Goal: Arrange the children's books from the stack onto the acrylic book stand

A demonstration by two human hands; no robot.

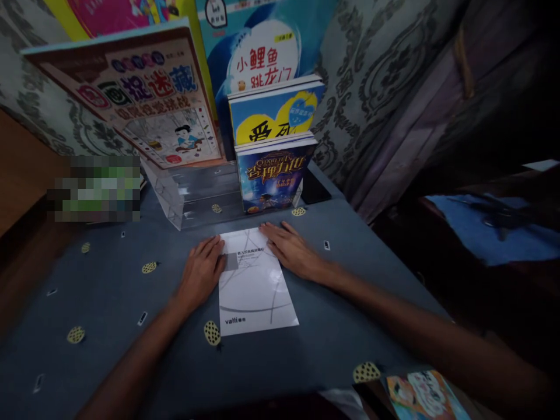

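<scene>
A white booklet (258, 291) printed with thin grey curves and the word "vatti" lies flat on the grey-blue tablecloth (175, 350). My left hand (203, 265) rests at its upper left edge, fingers stretched out and lying flat. On the opposite side, my right hand (293, 251) touches the upper right edge, its fingers also extended over the corner. Neither hand grasps anything. Just beyond the booklet stands a clear acrylic book stand (175, 201), with a dark blue book (275, 178) upright at its right.
Behind the blue book are a yellow-and-blue book (280, 114) and a teal book (262, 52). A brown picture book (144, 111) leans at the left. A dark flat object (317, 189) lies beside the stand. Another colourful book (420, 396) is at the lower right edge.
</scene>
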